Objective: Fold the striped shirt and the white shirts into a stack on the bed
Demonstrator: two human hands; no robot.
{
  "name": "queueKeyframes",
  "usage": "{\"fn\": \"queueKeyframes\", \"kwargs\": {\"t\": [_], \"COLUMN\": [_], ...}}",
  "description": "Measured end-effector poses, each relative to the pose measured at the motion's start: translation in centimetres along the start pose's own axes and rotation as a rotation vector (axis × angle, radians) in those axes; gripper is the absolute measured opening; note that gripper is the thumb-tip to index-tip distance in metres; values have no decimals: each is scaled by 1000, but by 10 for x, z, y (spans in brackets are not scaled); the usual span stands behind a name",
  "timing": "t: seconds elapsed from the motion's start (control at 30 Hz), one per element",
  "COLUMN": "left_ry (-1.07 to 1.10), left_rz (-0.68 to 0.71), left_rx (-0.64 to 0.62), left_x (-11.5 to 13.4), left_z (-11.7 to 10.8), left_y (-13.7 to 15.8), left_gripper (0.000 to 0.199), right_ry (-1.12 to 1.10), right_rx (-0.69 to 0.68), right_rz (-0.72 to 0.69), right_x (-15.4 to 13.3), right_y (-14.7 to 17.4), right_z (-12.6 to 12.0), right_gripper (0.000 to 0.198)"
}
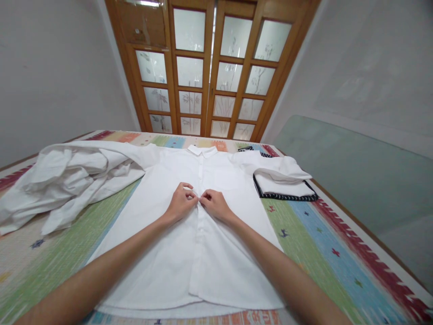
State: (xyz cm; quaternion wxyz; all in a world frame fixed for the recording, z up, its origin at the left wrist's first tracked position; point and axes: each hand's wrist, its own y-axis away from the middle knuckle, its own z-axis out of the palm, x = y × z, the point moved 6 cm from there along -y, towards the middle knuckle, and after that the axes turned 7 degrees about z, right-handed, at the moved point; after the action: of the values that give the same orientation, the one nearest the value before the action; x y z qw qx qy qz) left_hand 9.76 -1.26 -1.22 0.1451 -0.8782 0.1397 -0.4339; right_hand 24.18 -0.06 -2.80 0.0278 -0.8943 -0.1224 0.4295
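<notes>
A white collared shirt [162, 271] lies spread flat, front side up, with its collar at the far end and its hem toward me. Both hands meet at the button strip near the middle of the chest. My left hand [182, 201] pinches the strip's edge between thumb and forefinger. Close against it, my right hand [215, 204] pinches the same strip from the other side. The button under the fingertips is too small and covered to make out. Below the hands the strip runs down to the hem, where the two front edges overlap slightly.
The patterned, striped cloth [297, 234] covers the surface. A heap of crumpled white clothing [77, 176] lies at the left. Under the shirt's right sleeve sits a folded white piece with black trim [287, 189]. Wooden doors with glass panes [206, 67] stand beyond; a greenish panel [355, 176] lines the right.
</notes>
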Motion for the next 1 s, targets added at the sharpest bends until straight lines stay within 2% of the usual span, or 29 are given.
{"fn": "queueKeyframes", "kwargs": {"t": [0.3, 0.43, 0.53, 0.63, 0.7, 0.83, 0.9, 1.0], "left_ry": [-84, -91, -141, -279, -405, -614, -656, -690], "left_rz": [126, 216, 258, 254, 227, 178, 185, 201], "left_rx": [26, -23, -39, -70, -139, -326, -386, -413], "left_x": [-2, 0, -3, -8, -13, -28, -36, -51], "left_z": [1, 1, -1, -2, -2, -7, -16, -40], "left_y": [3, 4, 4, 4, 6, 15, 21, 30], "left_gripper": [11, 14, 17, 21, 30, 55, 62, 67], "right_ry": [129, 147, 195, 297, 349, 459, 540, 625], "right_rx": [-36, 97, 159, 111, 72, -45, -125, -207], "right_rz": [133, 18, -110, -214, -286, -392, -398, -378], "right_x": [-5, -5, -10, -14, -17, -15, -10, 0], "right_y": [-1, 3, 9, 15, 21, 38, 47, 61], "right_z": [-2, -7, -9, -4, -1, 4, 3, -8], "right_gripper": [15, 7, 10, 10, 14, 41, 54, 64]}}
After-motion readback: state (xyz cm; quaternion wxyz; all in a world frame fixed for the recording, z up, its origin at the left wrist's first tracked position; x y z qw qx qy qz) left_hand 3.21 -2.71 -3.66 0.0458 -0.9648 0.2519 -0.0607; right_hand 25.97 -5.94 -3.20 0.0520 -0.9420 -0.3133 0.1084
